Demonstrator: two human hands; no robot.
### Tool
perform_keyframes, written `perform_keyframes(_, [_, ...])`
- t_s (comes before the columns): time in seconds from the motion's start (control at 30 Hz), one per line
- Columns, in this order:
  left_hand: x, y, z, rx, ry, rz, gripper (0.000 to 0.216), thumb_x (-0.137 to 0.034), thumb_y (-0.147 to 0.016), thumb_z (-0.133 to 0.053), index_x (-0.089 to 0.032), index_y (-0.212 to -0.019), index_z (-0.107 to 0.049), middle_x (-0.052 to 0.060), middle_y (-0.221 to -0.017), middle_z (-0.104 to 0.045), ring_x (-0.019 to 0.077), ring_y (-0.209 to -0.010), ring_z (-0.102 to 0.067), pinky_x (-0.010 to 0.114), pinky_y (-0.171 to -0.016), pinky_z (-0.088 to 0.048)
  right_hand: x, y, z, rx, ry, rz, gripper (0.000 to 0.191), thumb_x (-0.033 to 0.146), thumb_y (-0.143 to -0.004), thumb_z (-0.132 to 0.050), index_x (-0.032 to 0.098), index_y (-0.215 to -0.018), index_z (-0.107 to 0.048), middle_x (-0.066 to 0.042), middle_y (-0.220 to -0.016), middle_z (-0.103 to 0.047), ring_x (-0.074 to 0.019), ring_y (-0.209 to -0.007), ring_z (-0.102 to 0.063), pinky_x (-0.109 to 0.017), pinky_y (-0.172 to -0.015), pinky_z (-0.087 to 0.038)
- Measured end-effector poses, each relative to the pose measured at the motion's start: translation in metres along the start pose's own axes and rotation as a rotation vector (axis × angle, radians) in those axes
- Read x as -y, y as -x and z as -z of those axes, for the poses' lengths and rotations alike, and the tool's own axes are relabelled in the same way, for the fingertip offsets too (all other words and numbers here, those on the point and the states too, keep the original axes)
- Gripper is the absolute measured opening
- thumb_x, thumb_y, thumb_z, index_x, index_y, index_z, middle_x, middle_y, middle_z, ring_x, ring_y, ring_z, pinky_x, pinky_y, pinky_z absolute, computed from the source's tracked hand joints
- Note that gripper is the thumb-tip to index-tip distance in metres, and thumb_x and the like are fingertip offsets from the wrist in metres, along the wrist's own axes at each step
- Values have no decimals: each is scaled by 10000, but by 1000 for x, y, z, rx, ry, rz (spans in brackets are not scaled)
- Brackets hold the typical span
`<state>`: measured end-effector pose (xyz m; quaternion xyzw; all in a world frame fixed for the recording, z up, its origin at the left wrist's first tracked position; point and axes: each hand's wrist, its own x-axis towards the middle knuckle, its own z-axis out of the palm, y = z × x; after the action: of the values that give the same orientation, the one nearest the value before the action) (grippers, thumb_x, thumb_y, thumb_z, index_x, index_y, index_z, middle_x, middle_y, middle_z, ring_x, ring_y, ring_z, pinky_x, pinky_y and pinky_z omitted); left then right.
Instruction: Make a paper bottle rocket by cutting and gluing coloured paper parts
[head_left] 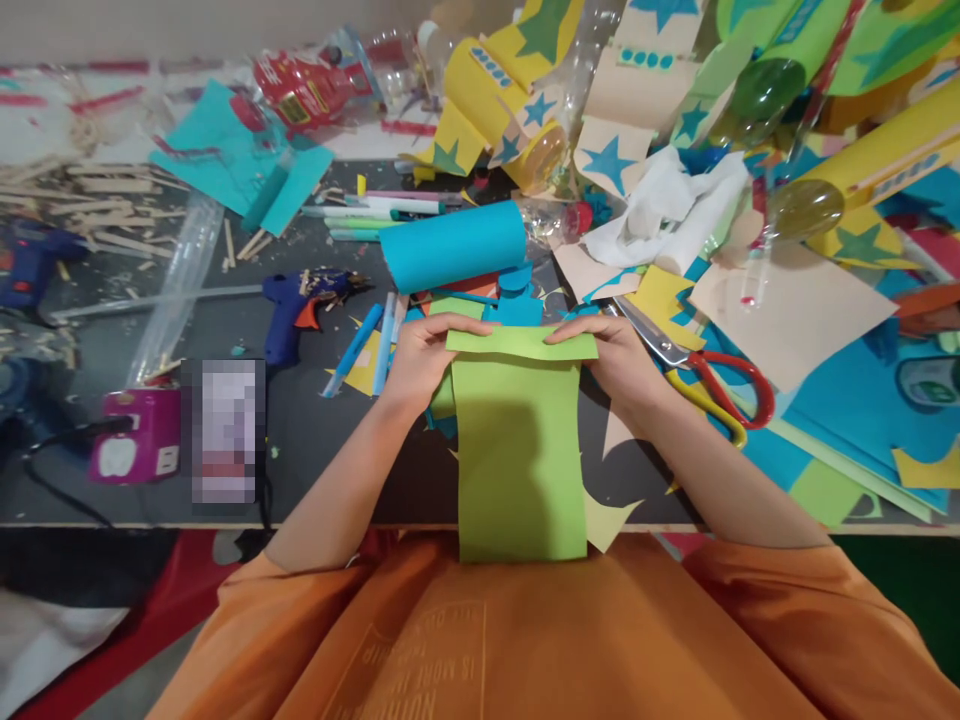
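Note:
A light green sheet of paper (pixel 517 470) hangs over the table's front edge, its top end folded over into a narrow strip. My left hand (pixel 439 350) pinches the left end of that fold between thumb and fingers. At the right end my right hand (pixel 611 350) grips the fold in the same way. Just beyond the fold lie blue paper scraps (pixel 517 295) and a bottle wrapped in blue paper (pixel 454 245). Scissors with red and yellow handles (pixel 727 385) rest to the right of my right hand.
To the left are a blue glue gun (pixel 289 310), clear glue sticks (pixel 176 285), wooden sticks (pixel 112 215) and a purple power box (pixel 139 435). Markers (pixel 375 215) lie behind. Coloured paper sheets (pixel 787 310) and paper-covered bottles crowd the right and back.

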<state>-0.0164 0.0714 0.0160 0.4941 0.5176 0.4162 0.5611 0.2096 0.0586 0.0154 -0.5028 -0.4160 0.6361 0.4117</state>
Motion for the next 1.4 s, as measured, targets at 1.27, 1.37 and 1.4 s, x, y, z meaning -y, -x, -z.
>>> perform_keyframes(1.27, [2, -1, -3, -16, -45, -104, 440, -622, -753, -737, -201, -708, -616, -47, -480, -527, 98, -442, -534, 202, -430, -457, 63, -27, -21, 340, 887, 190, 102, 277, -805, -604, 176, -798, -593, 12, -699, -544, -131, -634, -457, -271, -639, -320])
perform_keyframes(1.37, [1, 0, -4, -13, -39, -98, 488, -669, -732, -732, -198, -696, -612, -44, -485, -541, 101, -450, -554, 205, -445, -489, 63, -27, -22, 324, 919, 179, 100, 274, -798, -612, 177, -801, -588, 9, -702, -546, -135, -641, -464, -269, -637, -317])
perform_keyframes(1.4, [1, -1, -4, -12, -32, -95, 496, -676, -722, -737, -197, -691, -611, -42, -489, -552, 102, -453, -560, 205, -447, -496, 62, -27, -23, 322, 923, 176, 100, 274, -797, -612, 177, -804, -588, 7, -707, -551, -137, -646, -468, -269, -639, -318])
